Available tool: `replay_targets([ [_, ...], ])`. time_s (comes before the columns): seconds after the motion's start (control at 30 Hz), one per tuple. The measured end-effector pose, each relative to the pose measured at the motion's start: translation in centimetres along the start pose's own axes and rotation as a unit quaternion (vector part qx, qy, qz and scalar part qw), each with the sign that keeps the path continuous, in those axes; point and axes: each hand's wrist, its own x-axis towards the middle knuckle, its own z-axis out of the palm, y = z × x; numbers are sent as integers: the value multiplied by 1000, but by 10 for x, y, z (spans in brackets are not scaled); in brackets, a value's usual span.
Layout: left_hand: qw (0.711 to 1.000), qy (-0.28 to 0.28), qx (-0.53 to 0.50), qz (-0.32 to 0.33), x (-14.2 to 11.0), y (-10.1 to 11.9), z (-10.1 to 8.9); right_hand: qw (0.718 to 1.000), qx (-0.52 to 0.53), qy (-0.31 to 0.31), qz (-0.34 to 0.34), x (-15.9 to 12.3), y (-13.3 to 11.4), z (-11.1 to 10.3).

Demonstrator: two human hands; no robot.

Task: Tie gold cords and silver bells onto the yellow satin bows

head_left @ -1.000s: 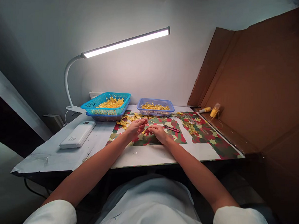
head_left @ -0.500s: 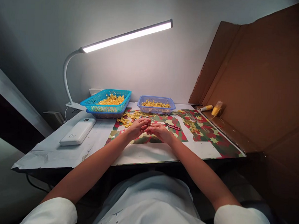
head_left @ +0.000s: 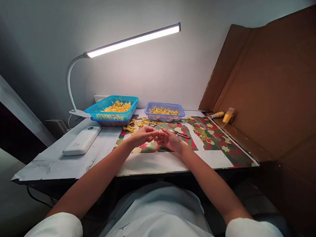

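Observation:
Above the camouflage-patterned mat (head_left: 188, 143), my left hand (head_left: 144, 136) and my right hand (head_left: 170, 139) meet at the fingertips. Both are closed in a pinch. Whatever lies between the fingers is too small or too hidden to name. Just behind the hands, yellow ribbon-like pieces (head_left: 132, 128) are strewn on the mat. A red-handled cutting tool (head_left: 182, 135) lies right of my right hand. Farther back, a purple basket (head_left: 164, 117) holds golden strips, and a turquoise basket (head_left: 111, 115) holds a heap of yellow pieces.
A white power bank (head_left: 82, 140) lies on the table's left side, near a lit lamp (head_left: 135, 40). Small golden bits (head_left: 203, 133) are scattered on the mat's right part. A yellow thread spool (head_left: 228, 115) stands by the cardboard wall (head_left: 269, 85) at right.
My left hand has shifted slightly left and turned, and my right hand's fingers have curled upward. The thin golden piece seen between the fingers earlier is now hidden.

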Motion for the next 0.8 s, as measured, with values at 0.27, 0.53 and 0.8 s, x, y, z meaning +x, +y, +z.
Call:
replay_targets([
  [0.27, 986, -66, 148, -29, -8, 9, 10, 994, 97, 36, -17, 0, -2, -1],
  [0.53, 974, -114, 185, -66, -7, -1, 15, 976, 191, 48, -87, -16, -25, -15],
  [0.8, 968, -121, 204, -86, -9, 4, 17, 956, 248, 92, -130, -22, -39, -27],
])
